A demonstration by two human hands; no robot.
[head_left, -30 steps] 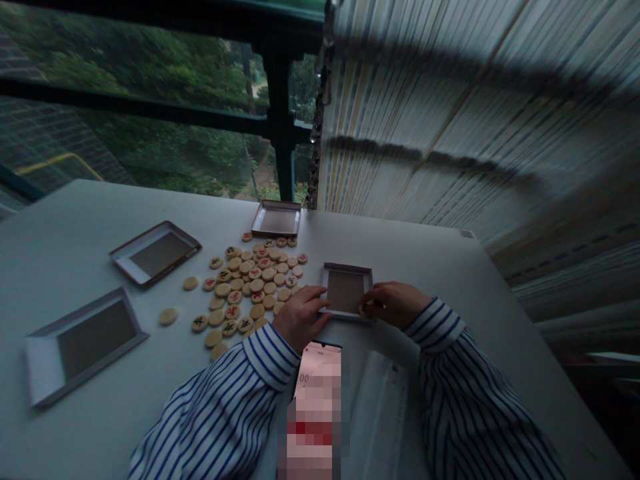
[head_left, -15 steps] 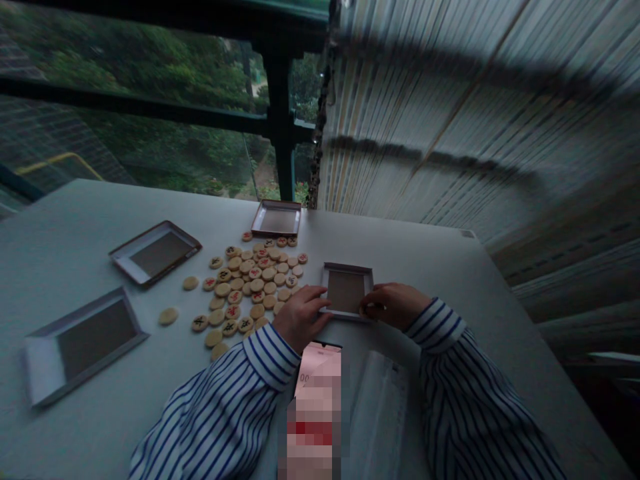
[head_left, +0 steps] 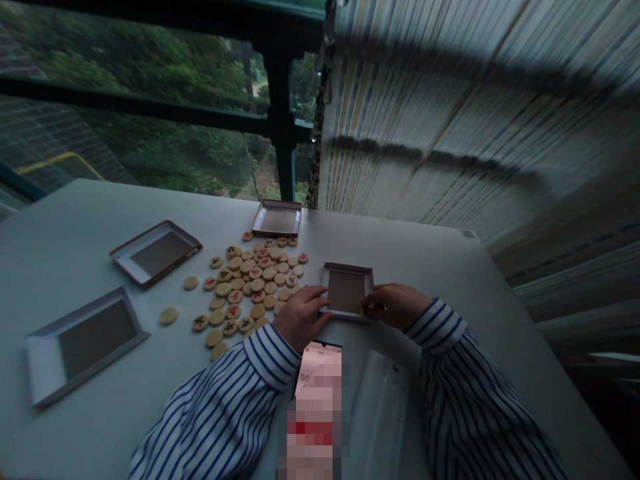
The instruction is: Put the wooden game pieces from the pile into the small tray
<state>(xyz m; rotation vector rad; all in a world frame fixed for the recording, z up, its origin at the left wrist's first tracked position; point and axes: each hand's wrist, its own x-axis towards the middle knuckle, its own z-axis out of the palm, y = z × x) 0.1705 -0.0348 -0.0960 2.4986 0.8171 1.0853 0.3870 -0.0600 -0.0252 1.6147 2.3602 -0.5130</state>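
Note:
A small shallow cardboard box (head_left: 349,268) lies on the table with its inside facing up. My left hand (head_left: 303,315) grips its near left corner, thumb along the near side and fingers over the left wall. At the near right corner, my right hand (head_left: 397,305) has its fingers pinched together on a xiangqi piece (head_left: 365,311), a pale round disc mostly hidden by the fingers. Left of the box spreads a pile of wooden xiangqi pieces (head_left: 257,285), some face up with red or black characters, others showing plain backs.
Three more shallow boxes lie on the white table (head_left: 410,247): one at the back (head_left: 277,201), one brown-edged (head_left: 156,229), one white at left (head_left: 43,353). A phone (head_left: 320,363) and a clear plastic sleeve (head_left: 377,413) lie between my forearms. Windows and a striped curtain (head_left: 425,133) stand behind.

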